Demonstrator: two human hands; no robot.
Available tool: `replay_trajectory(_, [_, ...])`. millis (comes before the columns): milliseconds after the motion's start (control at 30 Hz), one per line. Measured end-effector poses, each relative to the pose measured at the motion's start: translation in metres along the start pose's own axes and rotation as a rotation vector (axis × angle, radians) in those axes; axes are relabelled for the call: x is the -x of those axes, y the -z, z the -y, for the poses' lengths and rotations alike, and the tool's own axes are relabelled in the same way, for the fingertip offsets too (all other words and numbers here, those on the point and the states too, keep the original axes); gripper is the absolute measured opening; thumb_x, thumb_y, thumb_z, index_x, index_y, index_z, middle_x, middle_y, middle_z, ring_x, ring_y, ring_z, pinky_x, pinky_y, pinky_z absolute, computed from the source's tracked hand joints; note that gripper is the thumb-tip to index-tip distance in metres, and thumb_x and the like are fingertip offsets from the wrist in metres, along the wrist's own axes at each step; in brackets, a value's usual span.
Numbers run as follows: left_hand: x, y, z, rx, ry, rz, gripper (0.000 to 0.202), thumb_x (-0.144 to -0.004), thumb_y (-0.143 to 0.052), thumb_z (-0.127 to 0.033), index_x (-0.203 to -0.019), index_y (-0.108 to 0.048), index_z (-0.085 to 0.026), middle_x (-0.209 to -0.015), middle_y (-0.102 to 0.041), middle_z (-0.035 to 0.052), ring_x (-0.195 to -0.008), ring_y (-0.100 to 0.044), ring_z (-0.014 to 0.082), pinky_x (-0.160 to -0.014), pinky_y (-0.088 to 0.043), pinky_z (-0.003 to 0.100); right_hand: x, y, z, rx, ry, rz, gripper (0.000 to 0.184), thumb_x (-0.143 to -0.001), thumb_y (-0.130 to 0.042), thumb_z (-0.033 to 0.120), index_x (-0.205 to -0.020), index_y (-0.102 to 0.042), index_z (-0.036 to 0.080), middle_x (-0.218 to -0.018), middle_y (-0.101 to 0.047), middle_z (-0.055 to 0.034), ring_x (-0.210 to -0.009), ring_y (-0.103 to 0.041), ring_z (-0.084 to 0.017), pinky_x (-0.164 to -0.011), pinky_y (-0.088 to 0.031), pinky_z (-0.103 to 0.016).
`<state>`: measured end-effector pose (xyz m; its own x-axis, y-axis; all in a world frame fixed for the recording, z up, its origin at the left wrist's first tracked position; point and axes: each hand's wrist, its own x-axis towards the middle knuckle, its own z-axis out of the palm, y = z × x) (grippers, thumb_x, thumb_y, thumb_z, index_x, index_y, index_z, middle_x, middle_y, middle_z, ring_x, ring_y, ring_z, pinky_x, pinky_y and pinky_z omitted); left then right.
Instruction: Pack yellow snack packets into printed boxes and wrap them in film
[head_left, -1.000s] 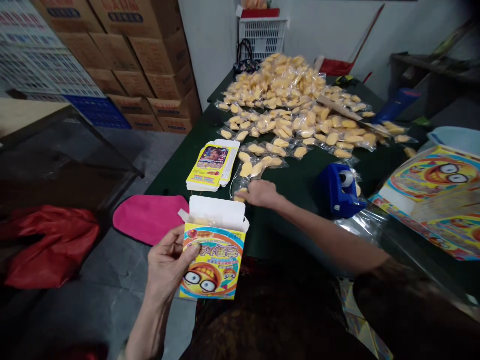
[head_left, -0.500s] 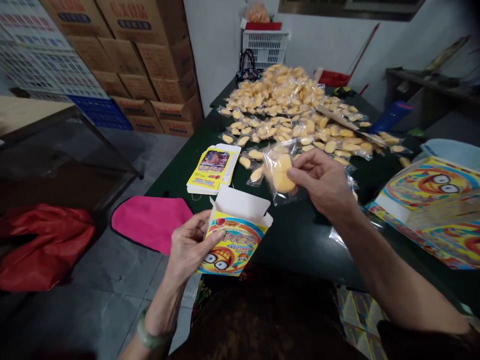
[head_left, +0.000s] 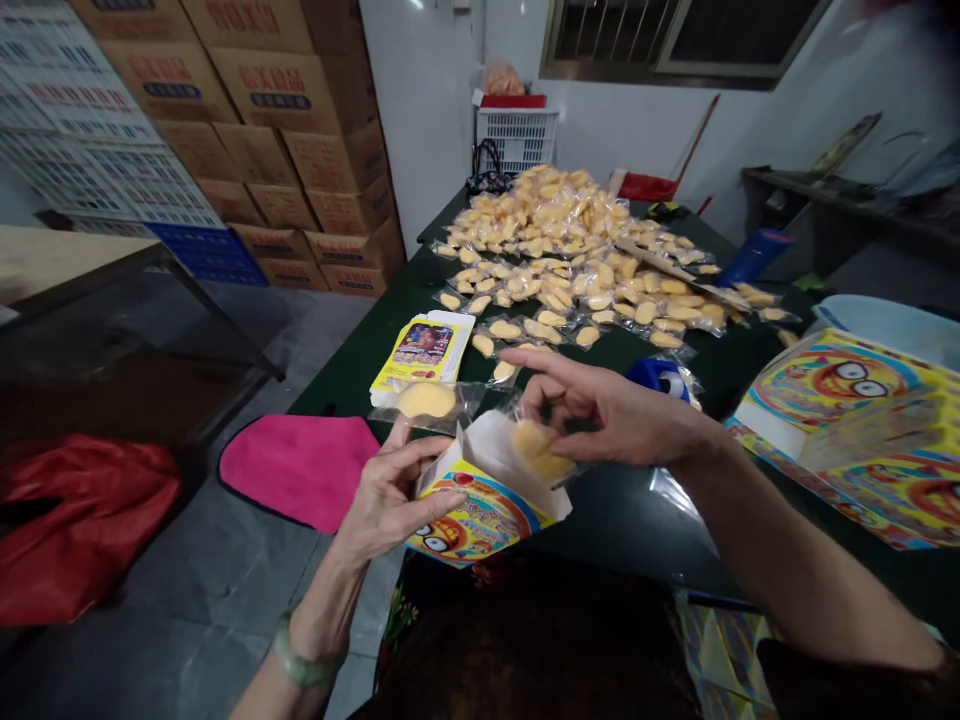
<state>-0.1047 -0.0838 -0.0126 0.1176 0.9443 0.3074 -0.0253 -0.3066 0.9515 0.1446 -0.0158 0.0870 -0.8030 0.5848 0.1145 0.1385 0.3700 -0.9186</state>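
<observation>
My left hand (head_left: 390, 495) grips a small colourful carton (head_left: 480, 510) with a cartoon face, tilted with its white flaps open toward the right. My right hand (head_left: 611, 415) pinches a clear packet holding a yellow snack (head_left: 536, 450) right at the carton's mouth. Another packet with a yellow snack (head_left: 426, 400) hangs just above my left fingers, and I cannot tell which hand holds it. Both hands hover over the near edge of the dark green table (head_left: 600, 500).
A big heap of yellow snack packets (head_left: 562, 225) covers the far table. A stack of flat cartons (head_left: 421, 350) lies left of centre, a blue tape dispenser (head_left: 660, 378) behind my right hand, and large printed boxes (head_left: 847, 400) at the right. Brown cardboard boxes (head_left: 285, 150) stand stacked at left, with a pink cushion (head_left: 300, 465) below.
My right hand picked snack packets off the table, lifted them and brought them to the carton's open mouth. My left hand tilted the carton to the right.
</observation>
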Motion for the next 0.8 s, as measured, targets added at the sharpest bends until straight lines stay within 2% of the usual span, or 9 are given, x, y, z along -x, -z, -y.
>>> replay_trajectory(133, [-0.005,-0.006,-0.007,-0.05,-0.031,0.068,0.037,-0.063,-0.082,-0.022,-0.099,-0.073,-0.023,-0.111,-0.052,0.0073,-0.091,-0.063,0.0179,-0.074,-0.056,0.025,0.002,0.0,0.02,0.281,0.046,0.084,0.077,-0.076,-0.054,0.008,-0.146,-0.025,0.018,-0.082,-0.054,0.0011,-0.074,-0.051,-0.011,-0.067,-0.047,-0.024])
replay_trajectory(200, [-0.008,-0.009,-0.01,-0.125,-0.037,0.107,0.036,-0.065,-0.081,-0.027,-0.1,-0.073,-0.023,-0.099,-0.053,0.0061,-0.089,-0.061,0.018,-0.073,-0.055,0.026,0.001,-0.001,0.03,0.386,0.023,0.087,0.064,-0.078,-0.052,0.008,-0.139,-0.038,0.017,-0.081,-0.055,0.0007,-0.072,-0.05,-0.011,-0.065,-0.046,-0.024])
replay_trajectory(267, [-0.011,-0.012,-0.014,-0.194,-0.054,0.181,0.037,-0.068,-0.079,-0.032,-0.103,-0.072,-0.023,-0.094,-0.055,0.0061,-0.09,-0.059,0.0193,-0.076,-0.054,0.028,-0.001,-0.002,0.038,0.463,0.003,0.085,0.042,-0.08,-0.052,0.011,-0.122,-0.055,0.017,-0.08,-0.057,-0.0001,-0.07,-0.05,-0.01,-0.064,-0.044,-0.023])
replay_trajectory(400, [-0.019,-0.017,-0.024,-0.23,-0.097,0.35,0.038,-0.072,-0.075,-0.033,-0.108,-0.069,-0.022,-0.115,-0.059,0.0107,-0.104,-0.057,0.0244,-0.089,-0.051,0.037,-0.004,-0.003,0.048,0.532,0.085,0.062,0.009,-0.083,-0.056,0.019,-0.088,-0.063,0.016,-0.085,-0.061,-0.0032,-0.077,-0.054,-0.012,-0.071,-0.046,-0.026])
replay_trajectory(533, [-0.027,-0.022,-0.032,-0.259,-0.119,0.412,0.036,-0.072,-0.074,-0.031,-0.107,-0.07,-0.023,-0.132,-0.054,0.0119,-0.125,-0.047,0.0325,-0.1,-0.045,0.045,-0.003,0.0,0.053,0.62,0.254,-0.032,0.009,-0.084,-0.058,0.022,-0.076,-0.06,0.018,-0.118,-0.057,-0.0089,-0.112,-0.052,-0.019,-0.094,-0.043,-0.037])
replay_trajectory(600, [-0.031,-0.023,-0.034,-0.295,-0.162,0.433,0.037,-0.07,-0.076,-0.029,-0.106,-0.071,-0.024,-0.136,-0.052,0.0107,-0.134,-0.038,0.0347,-0.105,-0.039,0.048,-0.005,0.001,0.052,0.613,0.266,0.03,0.01,-0.084,-0.057,0.021,-0.074,-0.057,0.02,-0.121,-0.057,-0.0076,-0.117,-0.05,-0.02,-0.095,-0.042,-0.038])
replay_trajectory(667, [-0.036,-0.024,-0.037,-0.315,-0.172,0.489,0.033,-0.07,-0.075,-0.027,-0.103,-0.072,-0.025,-0.13,-0.057,0.0098,-0.13,-0.043,0.0339,-0.105,-0.04,0.048,-0.009,0.002,0.048,0.57,0.236,0.157,0.009,-0.084,-0.055,0.021,-0.075,-0.055,0.02,-0.107,-0.062,-0.0058,-0.104,-0.055,-0.018,-0.087,-0.046,-0.034])
replay_trajectory(733, [-0.041,-0.025,-0.039,-0.308,-0.147,0.565,0.028,-0.073,-0.072,-0.026,-0.101,-0.073,-0.026,-0.114,-0.066,0.0089,-0.116,-0.056,0.0305,-0.099,-0.046,0.044,-0.015,0.002,0.041,0.53,0.193,0.243,0.006,-0.085,-0.053,0.021,-0.079,-0.054,0.02,-0.091,-0.062,-0.0032,-0.085,-0.056,-0.015,-0.077,-0.047,-0.029])
replay_trajectory(800, [-0.046,-0.027,-0.043,-0.311,-0.143,0.624,0.028,-0.075,-0.069,-0.025,-0.103,-0.072,-0.026,-0.1,-0.07,0.0079,-0.104,-0.062,0.0273,-0.093,-0.049,0.04,-0.021,0.003,0.032,0.487,0.163,0.211,0.005,-0.085,-0.052,0.022,-0.081,-0.053,0.019,-0.08,-0.058,-0.0007,-0.073,-0.051,-0.012,-0.068,-0.046,-0.026])
